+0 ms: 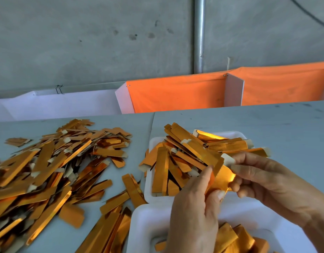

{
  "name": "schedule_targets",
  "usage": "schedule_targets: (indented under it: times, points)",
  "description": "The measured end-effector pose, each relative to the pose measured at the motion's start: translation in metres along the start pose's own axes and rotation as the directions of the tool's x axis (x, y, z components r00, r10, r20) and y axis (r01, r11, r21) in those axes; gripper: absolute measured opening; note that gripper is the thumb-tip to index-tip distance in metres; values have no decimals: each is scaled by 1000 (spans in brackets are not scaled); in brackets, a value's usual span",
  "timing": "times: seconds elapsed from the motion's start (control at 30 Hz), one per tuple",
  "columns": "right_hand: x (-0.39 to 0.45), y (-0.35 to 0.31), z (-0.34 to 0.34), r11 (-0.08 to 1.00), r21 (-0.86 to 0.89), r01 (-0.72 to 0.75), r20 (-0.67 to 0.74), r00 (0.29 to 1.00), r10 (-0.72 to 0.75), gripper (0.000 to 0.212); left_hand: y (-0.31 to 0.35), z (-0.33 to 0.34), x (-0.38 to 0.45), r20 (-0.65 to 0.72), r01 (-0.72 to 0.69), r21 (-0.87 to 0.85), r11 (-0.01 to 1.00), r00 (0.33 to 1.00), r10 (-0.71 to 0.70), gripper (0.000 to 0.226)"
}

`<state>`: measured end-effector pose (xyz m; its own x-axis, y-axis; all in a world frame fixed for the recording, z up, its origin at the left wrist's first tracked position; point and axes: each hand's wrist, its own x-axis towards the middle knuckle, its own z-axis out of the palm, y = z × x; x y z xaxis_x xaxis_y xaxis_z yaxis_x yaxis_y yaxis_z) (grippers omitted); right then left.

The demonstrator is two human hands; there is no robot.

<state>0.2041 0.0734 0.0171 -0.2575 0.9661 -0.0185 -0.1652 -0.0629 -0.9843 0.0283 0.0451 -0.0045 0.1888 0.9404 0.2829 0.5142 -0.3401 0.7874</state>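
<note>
Gripping one gold carton blank [224, 177], left hand [194, 214] and right hand [270, 181] hide most of it

Held gold strip [224, 179]: lower end hidden behind left hand [194, 212]. Near tray [144, 225] cut off at 6 o'clock; strip pile [39, 170] at 9 o'clock.

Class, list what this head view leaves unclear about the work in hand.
- Head view: gold piece, its lower part covered by the left hand and the right hand.
- Head view: near white tray, cut off by the bottom edge, partly behind the left hand.
- Head view: pile of gold strips, cut off by the left edge.
</note>
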Motion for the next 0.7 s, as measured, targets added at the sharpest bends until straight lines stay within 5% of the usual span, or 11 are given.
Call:
schedule_targets:
  times: [0.2, 0.33, 0.53, 0.7]
  points:
    - [-3, -3, 11, 937, -288, 200, -66, 972, -227, 26, -2, -1, 1, -59, -21, 89, 996, 998, 26, 50]
    - [-4, -2, 20, 746, -607, 274, -194, 859, -474, 21, -2, 2, 2, -46, 23, 141, 990, 999, -16, 60]
    - [-1, 2, 25, 728, -678, 100, -175, 940, -291, 16, -6, 7, 2, -43, 63, 233, 971, 998, -55, 73]
    - [-1, 1, 24, 948, -318, 8, -135, 989, -54, 27, -6, 9, 1, -33, 50, 280, 959, 999, -43, 64]
